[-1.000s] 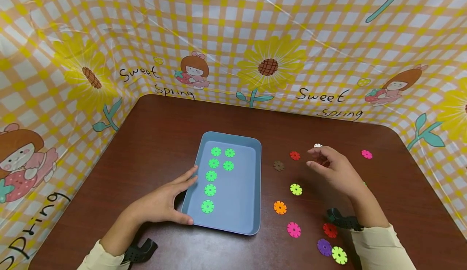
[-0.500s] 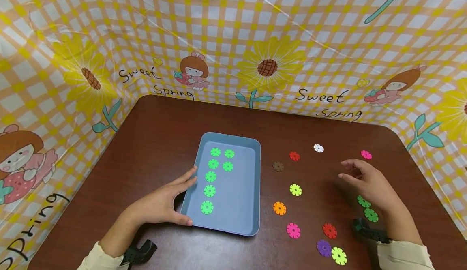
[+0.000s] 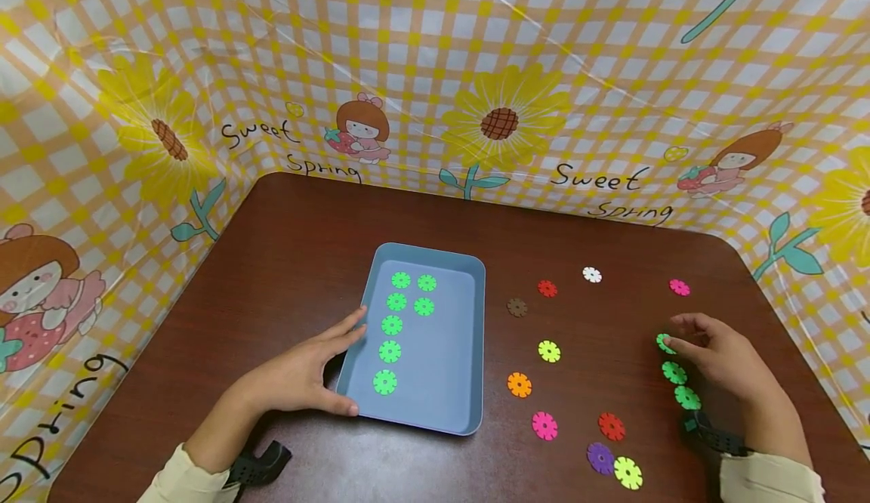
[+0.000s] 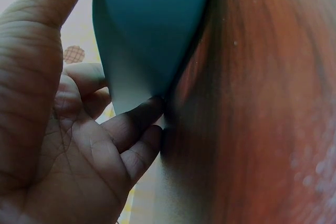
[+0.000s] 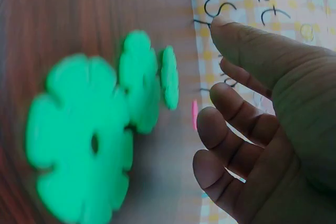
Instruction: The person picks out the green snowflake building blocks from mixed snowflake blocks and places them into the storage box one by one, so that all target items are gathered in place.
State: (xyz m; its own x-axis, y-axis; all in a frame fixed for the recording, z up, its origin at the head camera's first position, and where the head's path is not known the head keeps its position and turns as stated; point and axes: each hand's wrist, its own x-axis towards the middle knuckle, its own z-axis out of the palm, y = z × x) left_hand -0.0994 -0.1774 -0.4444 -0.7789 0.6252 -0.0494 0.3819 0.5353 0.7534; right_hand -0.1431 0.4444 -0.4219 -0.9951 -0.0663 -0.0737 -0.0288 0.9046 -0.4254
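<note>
A blue-grey tray (image 3: 445,367) lies on the table with several green notched discs (image 3: 391,325) inside, in two columns. My left hand (image 3: 299,374) rests against its left side, fingertips on the side wall and thumb at the near corner; the left wrist view shows the fingers touching the outer wall (image 4: 152,30). On the right, my right hand (image 3: 730,356) is above the table beside a line of three green discs (image 3: 674,372), its thumb partly covering the farthest one. In the right wrist view these green discs (image 5: 79,140) lie apart from the fingers, and nothing is held.
Between tray and right hand lie loose discs: brown (image 3: 517,307), red (image 3: 547,288), white (image 3: 592,275), yellow (image 3: 549,351), orange (image 3: 519,384), pink (image 3: 544,426) and purple (image 3: 601,458). Another pink disc (image 3: 680,287) lies farther back. A checked cloth (image 3: 421,50) surrounds the table (image 3: 285,254).
My right hand has moved right from near the red and white discs to the green ones, uncovering the white disc and the green line. The left hand and tray stay in place.
</note>
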